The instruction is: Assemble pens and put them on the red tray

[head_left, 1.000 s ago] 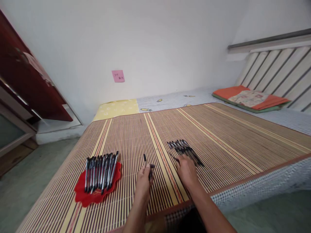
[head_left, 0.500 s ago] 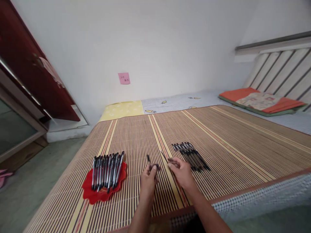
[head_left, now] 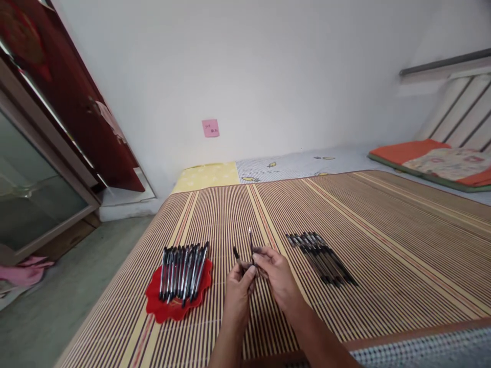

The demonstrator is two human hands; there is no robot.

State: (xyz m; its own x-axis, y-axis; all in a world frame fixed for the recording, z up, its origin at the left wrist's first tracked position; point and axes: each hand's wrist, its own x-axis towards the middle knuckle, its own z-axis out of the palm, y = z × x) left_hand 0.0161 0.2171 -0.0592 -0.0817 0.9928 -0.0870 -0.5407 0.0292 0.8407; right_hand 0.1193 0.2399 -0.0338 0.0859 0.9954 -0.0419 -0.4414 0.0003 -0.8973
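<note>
Looking down from the head view: left hand [head_left: 238, 287] pinched a dark pen barrel [head_left: 237, 256], right hand [head_left: 276, 274] pinched a thin refill [head_left: 250, 246], tip up, both above the bed mat [head_left: 383, 245]. Assembled pens [head_left: 183, 264] lay on a red tray [head_left: 174, 306] to the left; loose pens [head_left: 322, 250] lay to the right.

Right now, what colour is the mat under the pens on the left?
Red, with a wavy edge: the mat under the row of pens shows best in the head view.
</note>
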